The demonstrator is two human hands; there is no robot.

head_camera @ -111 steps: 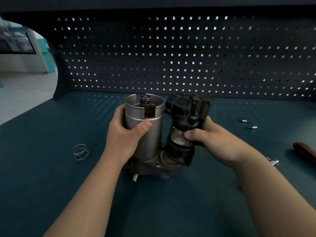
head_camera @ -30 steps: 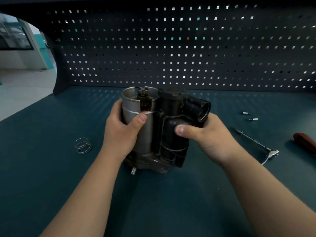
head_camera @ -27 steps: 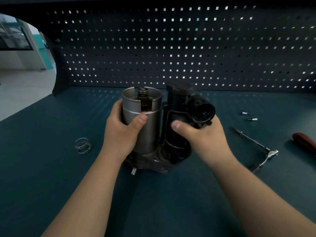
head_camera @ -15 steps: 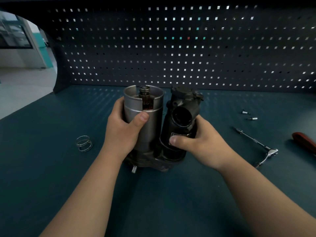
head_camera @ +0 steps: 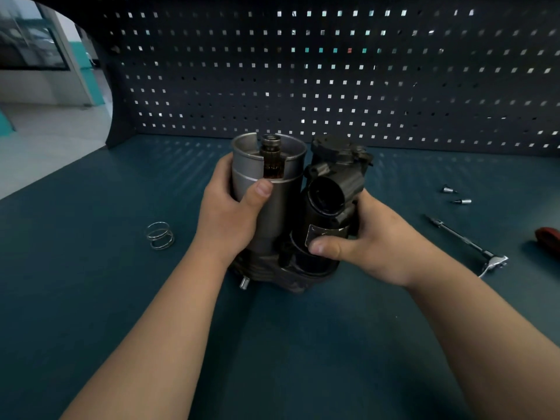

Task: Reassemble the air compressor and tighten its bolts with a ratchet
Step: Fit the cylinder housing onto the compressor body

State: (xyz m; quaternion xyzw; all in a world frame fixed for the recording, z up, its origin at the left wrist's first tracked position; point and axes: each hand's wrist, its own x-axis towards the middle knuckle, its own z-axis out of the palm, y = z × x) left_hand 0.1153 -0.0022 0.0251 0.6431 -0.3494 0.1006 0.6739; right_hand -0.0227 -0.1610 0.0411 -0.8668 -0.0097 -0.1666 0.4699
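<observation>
Just the one head view here, looking down at the tabletop point(head_camera: 91, 298). The air compressor point(head_camera: 281, 219) is sitting in the middle of it, base down, not far from the pegboard point(head_camera: 333, 86).

The left hand point(head_camera: 230, 213) is wrapping round the silver can point(head_camera: 245, 168), thumb across the front. I reckon it's bracing the whole unit so it isn't skating around. The right hand point(head_camera: 372, 247) is clamping on the lower part of the black housing point(head_camera: 330, 189), thumb pressing near a label, probably lining it up on the base beside the can. So both hands are gripping, one on each side, with the unit between them.

Orientation-wise, the can's long axis is running straight up, open end on top with the shaft poking out. The housing is standing alongside it, touching, leaning a little, with its round opening facing back toward the person.

The ratchet point(head_camera: 466, 241) is lying well off to the right, with two small silver pieces point(head_camera: 448, 189) beyond it, so I'd guess bolting isn't starting yet. A spring point(head_camera: 159, 235) is lying off to the left.
</observation>
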